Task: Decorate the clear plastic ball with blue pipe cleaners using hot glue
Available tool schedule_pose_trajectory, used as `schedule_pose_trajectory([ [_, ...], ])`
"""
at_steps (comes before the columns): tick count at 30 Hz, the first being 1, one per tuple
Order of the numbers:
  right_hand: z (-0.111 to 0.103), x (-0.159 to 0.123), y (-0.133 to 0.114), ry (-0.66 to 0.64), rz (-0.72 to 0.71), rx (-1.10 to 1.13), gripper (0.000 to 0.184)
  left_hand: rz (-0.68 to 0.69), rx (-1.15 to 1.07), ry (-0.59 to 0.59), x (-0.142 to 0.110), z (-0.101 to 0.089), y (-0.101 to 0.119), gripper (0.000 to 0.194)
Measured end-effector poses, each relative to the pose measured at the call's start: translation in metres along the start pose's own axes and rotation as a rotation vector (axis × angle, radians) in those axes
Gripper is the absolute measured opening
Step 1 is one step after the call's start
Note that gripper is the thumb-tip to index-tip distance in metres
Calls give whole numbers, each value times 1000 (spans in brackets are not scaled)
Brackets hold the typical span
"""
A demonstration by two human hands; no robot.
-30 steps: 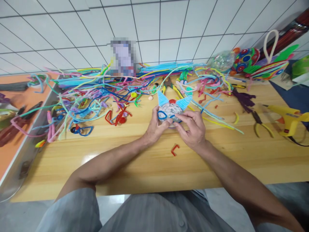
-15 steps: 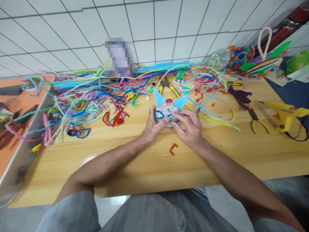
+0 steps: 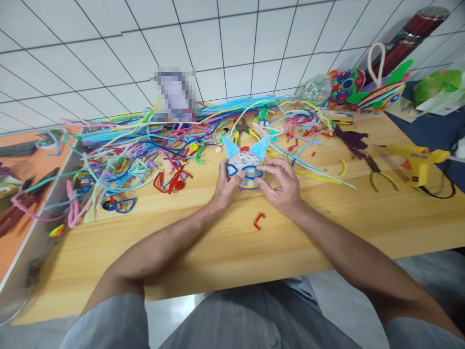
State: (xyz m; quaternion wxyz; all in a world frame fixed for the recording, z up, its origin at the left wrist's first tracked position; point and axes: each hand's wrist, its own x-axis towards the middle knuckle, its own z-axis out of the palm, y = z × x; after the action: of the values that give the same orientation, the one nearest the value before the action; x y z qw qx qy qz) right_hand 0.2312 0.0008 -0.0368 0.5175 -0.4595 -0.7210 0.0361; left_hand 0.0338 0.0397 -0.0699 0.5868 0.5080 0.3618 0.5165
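Note:
Between my hands is a round, clear and whitish craft head [image 3: 241, 158] with two light-blue pointed ears [image 3: 260, 147] and a red piece [image 3: 245, 149] between them. A dark-blue pipe cleaner bent into two loops, like glasses [image 3: 250, 167], lies across its front. My left hand [image 3: 222, 190] grips the head's left side, its thumb pressing on the middle of the glasses. The thumb and fingers of my right hand [image 3: 285, 188] are closed at the right loop's outer edge. A short bent red pipe cleaner [image 3: 259, 222] lies nearer me on the table.
Many coloured pipe cleaners [image 3: 138, 140] heap along the wall. Pliers [image 3: 242, 127] lie behind the head. To the right are more pliers [image 3: 379, 174], a yellow glue gun [image 3: 417, 162] and a colourful fish-like craft [image 3: 381, 97]. A metal-edged tray [image 3: 43, 242] borders the left.
The right loop of the glasses shows more fully now, as my right fingers have shifted to its outer edge. My left hand still holds the head. The camera view has turned slightly.

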Motion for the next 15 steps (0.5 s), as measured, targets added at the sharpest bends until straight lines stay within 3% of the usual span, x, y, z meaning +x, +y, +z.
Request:
schedule_pose_trajectory([
  [5, -1, -1, -2, 15, -33, -5, 29, 39, 32, 12, 0, -2, -1, 71],
  [15, 0, 2, -3, -77, -33, 16, 41, 32, 139, -37, -4, -13, -7, 64],
])
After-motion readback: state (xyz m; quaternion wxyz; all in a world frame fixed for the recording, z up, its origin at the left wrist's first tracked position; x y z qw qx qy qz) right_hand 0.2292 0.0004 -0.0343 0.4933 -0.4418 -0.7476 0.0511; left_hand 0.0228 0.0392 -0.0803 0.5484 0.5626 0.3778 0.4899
